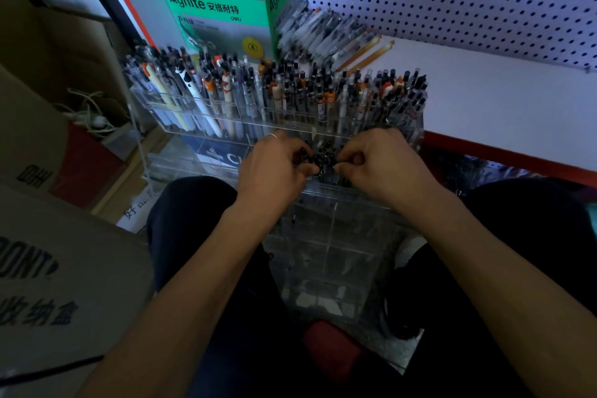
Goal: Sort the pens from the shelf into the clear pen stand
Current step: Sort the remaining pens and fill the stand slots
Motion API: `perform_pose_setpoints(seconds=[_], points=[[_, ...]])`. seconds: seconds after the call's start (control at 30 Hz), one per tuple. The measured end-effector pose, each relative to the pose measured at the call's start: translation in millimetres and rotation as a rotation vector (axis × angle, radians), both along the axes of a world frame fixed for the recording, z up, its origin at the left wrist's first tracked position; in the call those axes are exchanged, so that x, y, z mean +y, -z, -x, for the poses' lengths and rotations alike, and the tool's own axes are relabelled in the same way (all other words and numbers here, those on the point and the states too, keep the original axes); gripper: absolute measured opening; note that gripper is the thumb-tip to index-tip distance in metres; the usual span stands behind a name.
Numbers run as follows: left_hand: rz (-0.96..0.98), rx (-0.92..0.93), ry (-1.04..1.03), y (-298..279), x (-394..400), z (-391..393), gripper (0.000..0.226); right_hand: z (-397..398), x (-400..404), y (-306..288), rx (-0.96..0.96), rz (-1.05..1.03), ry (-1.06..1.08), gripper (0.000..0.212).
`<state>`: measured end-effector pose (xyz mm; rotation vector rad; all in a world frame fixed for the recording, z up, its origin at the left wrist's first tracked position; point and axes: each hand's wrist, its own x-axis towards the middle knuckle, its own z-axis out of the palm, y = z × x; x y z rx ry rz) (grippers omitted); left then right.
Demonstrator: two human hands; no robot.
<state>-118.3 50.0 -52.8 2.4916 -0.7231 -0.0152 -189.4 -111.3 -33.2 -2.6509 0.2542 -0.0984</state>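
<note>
Pens, dark-capped bunch (323, 157), pinched by both hands (274, 168) (376, 160) over clear acrylic stand (329, 236); back rows full, front empty, loose pile (319, 32) left.

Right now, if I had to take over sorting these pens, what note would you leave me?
Left hand: fingers curled on the dark pen tops in a front compartment of the clear pen stand.
Right hand: pinching the same cluster from the other side.
Done: the stand's back row is packed with upright pens.
Left: a loose pile of pens lies on the white shelf beside the green box. Several lower front compartments look empty, though blur makes that hard to confirm.
Next, probably: settle this bunch, then fetch more from the pile.
</note>
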Motion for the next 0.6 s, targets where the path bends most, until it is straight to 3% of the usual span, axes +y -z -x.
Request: perform_pose_setpoints(seconds=[0.27,0.43,0.6], points=[[0.231,-0.023,0.018,-2,13,8,0.018,4,-5,0,-0.006,0.046,-0.024,0.016],[0.096,0.033,0.013,4,1,2,0.017,5,-3,-4,-0.028,0.045,-0.059,0.034],[-0.03,0.019,0.03,9,-3,2,0.014,7,-6,-5,-0.013,0.069,-0.068,0.036]])
